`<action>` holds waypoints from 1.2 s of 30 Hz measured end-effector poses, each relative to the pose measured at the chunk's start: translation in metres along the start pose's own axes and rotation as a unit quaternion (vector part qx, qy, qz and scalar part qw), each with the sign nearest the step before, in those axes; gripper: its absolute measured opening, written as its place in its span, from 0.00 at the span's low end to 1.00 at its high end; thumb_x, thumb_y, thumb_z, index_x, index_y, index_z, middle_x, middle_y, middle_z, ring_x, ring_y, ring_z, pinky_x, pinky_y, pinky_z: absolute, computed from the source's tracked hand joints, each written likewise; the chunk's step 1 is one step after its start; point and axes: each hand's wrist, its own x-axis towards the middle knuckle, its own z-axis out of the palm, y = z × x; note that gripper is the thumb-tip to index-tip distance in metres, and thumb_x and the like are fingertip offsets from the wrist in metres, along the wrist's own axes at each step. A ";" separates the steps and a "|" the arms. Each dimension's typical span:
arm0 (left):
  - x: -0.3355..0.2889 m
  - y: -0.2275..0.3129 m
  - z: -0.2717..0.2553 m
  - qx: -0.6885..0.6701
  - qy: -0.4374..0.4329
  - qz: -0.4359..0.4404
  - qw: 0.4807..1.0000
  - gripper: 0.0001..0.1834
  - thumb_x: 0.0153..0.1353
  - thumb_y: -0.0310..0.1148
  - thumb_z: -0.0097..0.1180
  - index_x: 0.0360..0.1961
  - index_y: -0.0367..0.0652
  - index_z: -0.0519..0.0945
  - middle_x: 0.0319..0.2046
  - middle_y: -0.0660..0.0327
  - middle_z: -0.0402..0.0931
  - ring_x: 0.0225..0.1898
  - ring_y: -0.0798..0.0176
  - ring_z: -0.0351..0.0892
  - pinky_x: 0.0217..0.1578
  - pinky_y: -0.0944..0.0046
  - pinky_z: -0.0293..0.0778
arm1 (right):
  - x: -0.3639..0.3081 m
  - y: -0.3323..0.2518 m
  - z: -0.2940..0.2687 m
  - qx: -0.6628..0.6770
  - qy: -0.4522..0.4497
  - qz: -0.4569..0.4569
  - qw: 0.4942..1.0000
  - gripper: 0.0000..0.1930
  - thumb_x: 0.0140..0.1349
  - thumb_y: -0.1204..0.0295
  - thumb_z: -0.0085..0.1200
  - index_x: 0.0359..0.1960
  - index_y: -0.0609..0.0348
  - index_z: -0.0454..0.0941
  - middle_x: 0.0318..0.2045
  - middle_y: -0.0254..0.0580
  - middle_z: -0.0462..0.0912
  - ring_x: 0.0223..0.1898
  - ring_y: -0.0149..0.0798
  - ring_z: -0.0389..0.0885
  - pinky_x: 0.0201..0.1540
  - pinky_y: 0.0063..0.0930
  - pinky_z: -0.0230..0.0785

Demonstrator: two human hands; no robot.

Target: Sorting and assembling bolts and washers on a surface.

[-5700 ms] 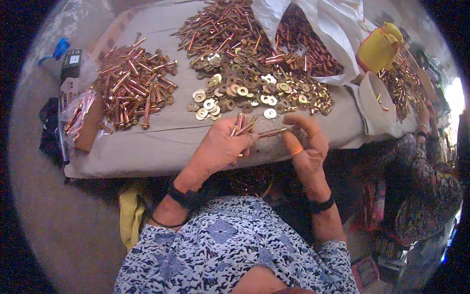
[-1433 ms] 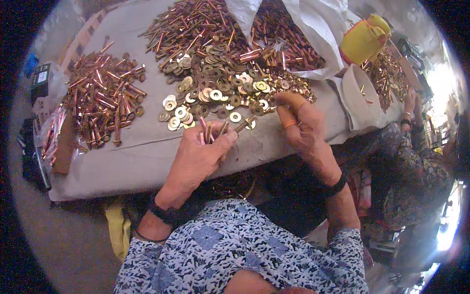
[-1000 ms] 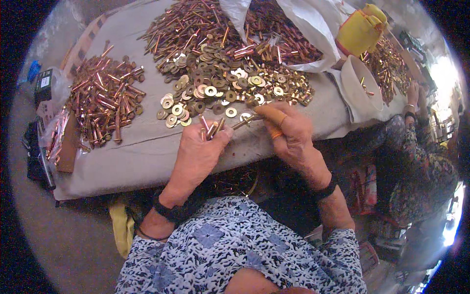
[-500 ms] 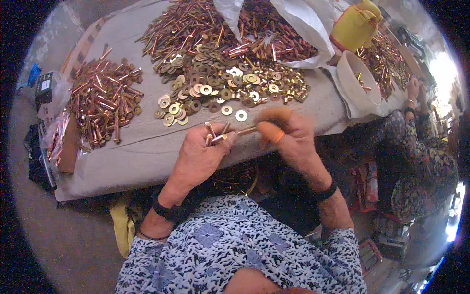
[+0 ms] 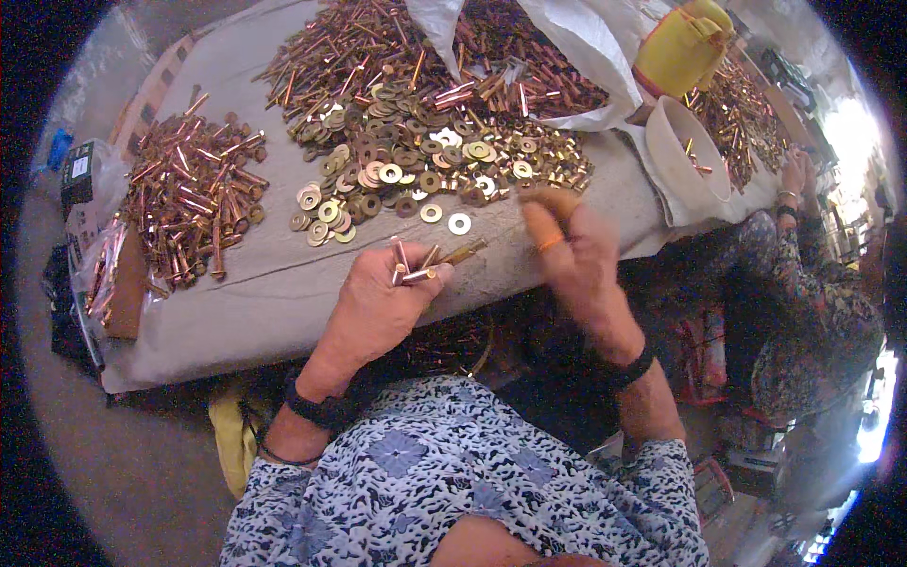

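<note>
Clearly, the left hand (image 5: 380, 300) pinches a small bunch of coppery bolts (image 5: 461, 252), with the right hand (image 5: 584, 260) just beside it, apart from them.
Between thumb and fingers of the left hand, the bolts fan out, one pointing toward the right hand; that hand is blurred, its fingers bent, an orange band (image 5: 549, 243) on one digit, and whether it grips anything I cannot tell. Just beyond the left hand's bolts lies a single flat washer (image 5: 459, 224), with a washer heap (image 5: 402, 156) farther out. Left of the left hand sits a bolt pile (image 5: 196, 198); beyond the right hand, to its right, stand a white tub (image 5: 673, 156) and a yellow container (image 5: 675, 57).
</note>
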 end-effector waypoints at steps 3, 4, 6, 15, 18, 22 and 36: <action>0.002 0.005 0.000 -0.009 -0.007 0.014 1.000 0.09 0.55 0.32 0.52 0.26 0.35 0.76 0.14 0.73 0.63 0.19 0.79 0.57 0.18 0.72 0.56 | 0.020 0.031 -0.011 -0.208 0.055 -0.095 0.972 0.09 0.55 0.69 0.50 0.35 0.60 0.74 0.27 0.46 0.77 0.29 0.41 0.77 0.30 0.31 0.67; 0.002 0.005 0.001 -0.014 -0.002 0.020 1.000 0.10 0.55 0.32 0.52 0.26 0.35 0.76 0.14 0.73 0.63 0.19 0.79 0.57 0.18 0.72 0.56 | 0.023 0.032 -0.013 -0.249 0.036 -0.090 0.964 0.09 0.55 0.69 0.51 0.35 0.61 0.74 0.27 0.48 0.77 0.29 0.44 0.77 0.31 0.32 0.67; 0.001 0.005 0.002 -0.023 0.008 0.031 0.999 0.10 0.56 0.33 0.52 0.25 0.35 0.75 0.14 0.73 0.63 0.19 0.78 0.57 0.18 0.71 0.55 | 0.024 0.032 -0.014 -0.296 0.018 -0.078 0.952 0.09 0.54 0.70 0.52 0.33 0.61 0.74 0.27 0.51 0.76 0.30 0.49 0.76 0.31 0.34 0.68; 0.004 0.004 -0.002 -0.015 -0.010 0.027 0.999 0.10 0.56 0.33 0.53 0.24 0.35 0.74 0.13 0.71 0.61 0.18 0.77 0.56 0.17 0.70 0.56 | 0.012 0.021 -0.005 -0.054 0.040 -0.041 0.997 0.08 0.53 0.72 0.49 0.33 0.61 0.75 0.29 0.49 0.78 0.31 0.46 0.78 0.34 0.33 0.69; 0.004 0.005 0.000 -0.010 -0.001 0.026 1.000 0.11 0.55 0.32 0.52 0.22 0.35 0.73 0.13 0.69 0.61 0.18 0.76 0.56 0.18 0.68 0.56 | 0.002 0.014 0.001 0.094 -0.014 0.015 0.995 0.09 0.51 0.75 0.49 0.35 0.62 0.75 0.30 0.48 0.78 0.32 0.42 0.78 0.37 0.30 0.69; 0.005 0.004 0.000 0.018 -0.027 0.019 0.999 0.12 0.55 0.33 0.52 0.20 0.35 0.71 0.11 0.66 0.60 0.17 0.74 0.56 0.18 0.66 0.56 | -0.007 -0.004 0.007 0.166 -0.075 -0.020 0.983 0.09 0.48 0.78 0.51 0.34 0.62 0.74 0.31 0.46 0.77 0.34 0.43 0.76 0.38 0.30 0.68; 0.006 -0.002 0.005 0.053 -0.003 0.035 0.998 0.15 0.53 0.35 0.53 0.18 0.35 0.69 0.12 0.54 0.61 0.15 0.65 0.57 0.20 0.61 0.59 | -0.015 -0.001 0.011 0.177 -0.081 0.007 0.981 0.08 0.51 0.76 0.51 0.35 0.59 0.74 0.31 0.44 0.78 0.35 0.41 0.77 0.39 0.29 0.68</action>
